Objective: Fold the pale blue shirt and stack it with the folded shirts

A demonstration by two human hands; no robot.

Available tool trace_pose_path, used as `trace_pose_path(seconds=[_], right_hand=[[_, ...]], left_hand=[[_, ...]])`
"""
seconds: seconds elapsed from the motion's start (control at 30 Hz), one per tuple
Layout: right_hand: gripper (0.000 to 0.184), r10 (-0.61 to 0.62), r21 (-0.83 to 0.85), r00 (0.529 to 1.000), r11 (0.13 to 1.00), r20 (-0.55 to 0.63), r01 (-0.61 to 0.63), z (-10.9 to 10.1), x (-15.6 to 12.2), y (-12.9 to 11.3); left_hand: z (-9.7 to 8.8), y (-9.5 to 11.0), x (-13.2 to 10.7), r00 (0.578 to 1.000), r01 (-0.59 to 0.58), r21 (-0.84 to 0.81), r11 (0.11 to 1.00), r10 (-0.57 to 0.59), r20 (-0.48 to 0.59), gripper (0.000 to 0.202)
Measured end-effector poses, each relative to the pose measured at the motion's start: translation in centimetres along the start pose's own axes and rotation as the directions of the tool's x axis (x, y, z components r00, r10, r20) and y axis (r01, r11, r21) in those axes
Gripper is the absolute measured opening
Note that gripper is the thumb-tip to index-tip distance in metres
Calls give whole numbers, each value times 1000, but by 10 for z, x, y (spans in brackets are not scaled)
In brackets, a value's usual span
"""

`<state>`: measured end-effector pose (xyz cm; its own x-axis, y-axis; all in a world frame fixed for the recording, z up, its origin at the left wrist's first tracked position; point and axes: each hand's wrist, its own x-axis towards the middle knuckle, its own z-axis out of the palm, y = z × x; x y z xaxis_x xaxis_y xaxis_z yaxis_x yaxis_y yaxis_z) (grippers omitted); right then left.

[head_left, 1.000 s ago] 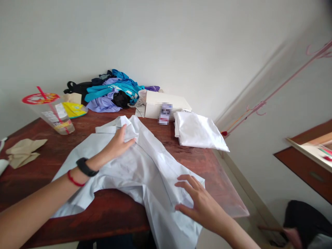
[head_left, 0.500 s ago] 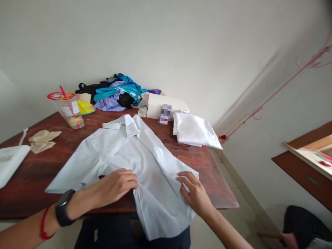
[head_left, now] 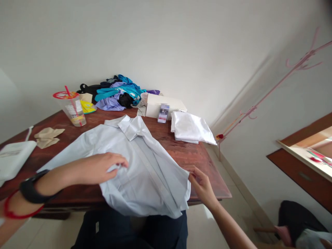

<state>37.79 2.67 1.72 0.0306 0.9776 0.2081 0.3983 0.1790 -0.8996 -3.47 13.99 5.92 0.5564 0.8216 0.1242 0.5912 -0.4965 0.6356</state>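
Note:
A white collared shirt [head_left: 124,186] lies spread across the table, its collar toward the far side and its lower edge hanging over the near edge. My left hand [head_left: 111,167] hovers over the shirt's left half with fingers curved and a gap between thumb and fingers, through which white cloth shows. A black wristband and a red cord circle that wrist. At the shirt's right edge, my right hand [head_left: 198,180] pinches the cloth between thumb and fingers.
Behind the shirt are a folded white cloth [head_left: 192,126], a white box [head_left: 166,103] and a pile of clothes [head_left: 116,91]. A plastic cup [head_left: 74,110] with a straw, brown napkins [head_left: 49,136] and a white device [head_left: 17,155] stand left. A pink coat rack [head_left: 259,102] leans in view at right.
My left hand has moved left and up, and the shirt's left front edge has shifted left with it. The shirt's hem has drawn up. My right hand now grips the shirt's right edge.

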Motion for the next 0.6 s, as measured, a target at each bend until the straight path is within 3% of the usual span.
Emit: trace_pose_path(seconds=[0.03,0.13,0.23,0.3,0.37,0.47,0.53,0.6], right_hand=[[30,3,10,1000,1000,2,-3,5,-7,-2],[40,-2,1,995,1000,-100,2,17,-24,-4],[42,28,-95,949,994,-313,-60,28,-42,1],[43,113,-118,928,979,-355,-164,34,-56,7],[50,176,-106,936,971,-305,-216,40,-68,12],[72,177,-114,956,972,-233,-207,46,-75,15],[84,186,-136,958,966,-217,-219,48,-71,15],[84,217,-119,957,963,-192,-242,48,-61,16]], left_hand=[[2,6,19,996,-37,43,998,33,86,27],[22,15,76,998,-44,88,995,47,-32,43],[51,6,116,982,122,-154,980,-141,-123,37],[65,-2,130,957,223,-290,931,-266,-118,29],[71,-7,136,931,312,-375,873,-360,-65,29],[65,-6,140,877,433,-534,726,-476,64,51],[58,-1,143,857,466,-624,627,-494,143,66],[53,3,146,848,482,-682,549,-487,208,75]])
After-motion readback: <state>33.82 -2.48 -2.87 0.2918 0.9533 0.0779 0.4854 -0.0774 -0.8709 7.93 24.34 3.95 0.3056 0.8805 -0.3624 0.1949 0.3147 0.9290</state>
